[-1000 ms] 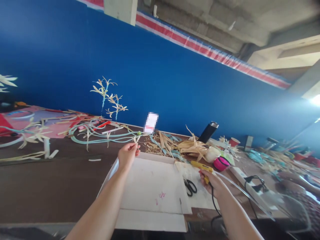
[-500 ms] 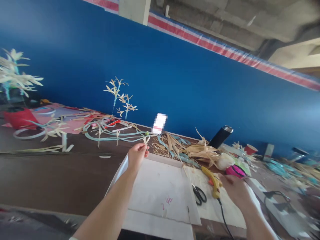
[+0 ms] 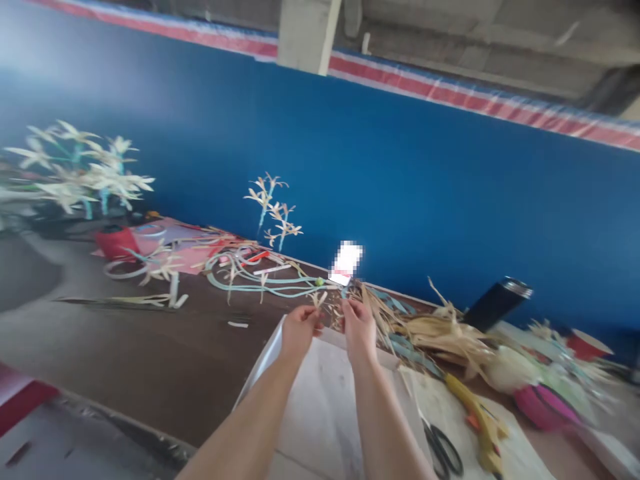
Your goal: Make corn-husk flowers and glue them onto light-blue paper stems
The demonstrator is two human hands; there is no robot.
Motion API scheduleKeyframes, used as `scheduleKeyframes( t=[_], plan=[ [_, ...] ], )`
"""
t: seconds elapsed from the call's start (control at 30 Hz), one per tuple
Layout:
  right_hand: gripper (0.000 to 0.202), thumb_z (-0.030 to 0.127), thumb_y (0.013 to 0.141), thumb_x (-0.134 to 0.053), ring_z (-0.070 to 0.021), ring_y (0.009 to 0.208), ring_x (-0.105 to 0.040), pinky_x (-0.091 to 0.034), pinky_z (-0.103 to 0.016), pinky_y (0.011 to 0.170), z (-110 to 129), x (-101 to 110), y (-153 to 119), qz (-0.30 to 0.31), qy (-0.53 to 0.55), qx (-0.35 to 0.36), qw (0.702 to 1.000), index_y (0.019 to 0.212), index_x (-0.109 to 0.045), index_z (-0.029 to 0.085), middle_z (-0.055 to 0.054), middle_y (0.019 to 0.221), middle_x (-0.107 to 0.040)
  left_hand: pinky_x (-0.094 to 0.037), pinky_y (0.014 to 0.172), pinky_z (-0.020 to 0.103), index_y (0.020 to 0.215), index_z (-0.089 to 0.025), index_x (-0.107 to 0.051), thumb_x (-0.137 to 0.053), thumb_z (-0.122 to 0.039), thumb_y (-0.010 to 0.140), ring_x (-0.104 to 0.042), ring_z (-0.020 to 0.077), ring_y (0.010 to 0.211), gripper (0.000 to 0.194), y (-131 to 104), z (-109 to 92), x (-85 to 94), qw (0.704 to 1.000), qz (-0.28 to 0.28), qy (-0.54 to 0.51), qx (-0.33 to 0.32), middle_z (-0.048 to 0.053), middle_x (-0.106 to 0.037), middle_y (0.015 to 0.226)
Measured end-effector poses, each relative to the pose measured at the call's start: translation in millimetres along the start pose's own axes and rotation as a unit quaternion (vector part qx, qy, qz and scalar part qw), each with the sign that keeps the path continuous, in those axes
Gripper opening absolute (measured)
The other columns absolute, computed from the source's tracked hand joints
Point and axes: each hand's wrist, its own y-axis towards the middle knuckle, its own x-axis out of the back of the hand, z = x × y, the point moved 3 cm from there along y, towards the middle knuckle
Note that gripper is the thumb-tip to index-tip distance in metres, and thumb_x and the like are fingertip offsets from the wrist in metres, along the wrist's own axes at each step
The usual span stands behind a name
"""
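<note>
Head view: pale little flower [image 3: 318,300], papery-looking, skinny and splayed, pinched in the left hand [image 3: 299,330] and poking up just above the grip. Right hand [image 3: 359,327] curled close by, honestly can't tell if gripping anything. Flat white box [image 3: 320,393] below.

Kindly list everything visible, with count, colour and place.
Wall: 1, blue, background
Banner: 1, red-striped, top
Ceiling: 1, grey, top
Table: 1, brown, foreground
Flowers: several, white, far left
Flower stems: 2, cream-blue, by wall
Container: 1, red, left
Cords: several, pale blue, left
Blurred rectangle: 1, white, by wall
Husks: many, tan, right
Bottle: 1, black, right
Cup: 1, red, far right
Pouch: 1, pink, right
Glue gun: 1, yellow, lower right
Scissors: 1, black, lower right
Box: 1, white, lower centre
Small flower: 1, cream, centre
Left hand: 1, bare, pinching small flower
Right hand: 1, bare, centre
</note>
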Motion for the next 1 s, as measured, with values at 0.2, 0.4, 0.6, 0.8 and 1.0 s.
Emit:
scheduleKeyframes(
  t=[0.2,0.4,0.6,0.8,1.0],
  plan=[
    [0.039,0.047,0.067,-0.069,-0.0074,0.042,-0.032,-0.025,-0.020,0.039,-31,7,-4,0.017,0.053,-0.028,0.998,0.087,-0.063,0.014,0.008,0.045,-0.040,-0.048,0.046,0.020,0.080,-0.014,-0.065,-0.063,-0.034,0.073,-0.060,0.0105,0.052,0.021,-7,-8,-5.6,0.999,0.041,0.000,-0.012,0.005,-0.070,0.076],
    [0.041,0.044,0.065,-0.074,-0.0065,0.046,-0.031,-0.024,-0.019,0.042,-24,9,-7,0.051,0.107,-0.049,0.992,0.091,-0.067,0.013,0.005,0.052,-0.046,-0.048,0.047,0.019,0.079,-0.013,-0.065,-0.064,-0.032,0.073,-0.058,0.0088,0.052,0.020,-14,-13,-11.1,0.995,0.095,-0.009,-0.008,0.005,-0.069,0.077],
    [0.035,0.042,0.067,-0.073,-0.0059,0.046,-0.030,-0.023,-0.020,0.042,-19,13,-8,0.080,0.112,-0.038,0.990,0.085,-0.067,0.012,0.004,0.053,-0.049,-0.046,0.047,0.018,0.082,-0.012,-0.067,-0.064,-0.031,0.074,-0.058,0.0085,0.051,0.021,-14,-10,-13.4,0.993,0.114,-0.004,-0.016,0.005,-0.068,0.070],
    [0.028,0.039,0.068,-0.072,-0.0068,0.047,-0.036,-0.027,-0.021,0.043,-19,14,-6,0.073,0.070,-0.003,0.995,0.080,-0.068,0.014,0.000,0.063,-0.059,-0.046,0.047,0.018,0.082,-0.012,-0.067,-0.062,-0.029,0.075,-0.058,0.0085,0.052,0.019,-18,-13,-14.7,0.992,0.119,0.030,-0.024,0.003,-0.067,0.068],
    [0.024,0.038,0.067,-0.070,-0.0090,0.047,-0.042,-0.031,-0.023,0.043,-17,16,-6,0.073,0.059,0.003,0.996,0.077,-0.069,0.016,-0.001,0.061,-0.061,-0.046,0.046,0.018,0.081,-0.013,-0.067,-0.059,-0.025,0.076,-0.059,0.0083,0.053,0.015,-17,-10,-14.7,0.991,0.115,0.061,-0.038,0.002,-0.067,0.070]
  ],
)
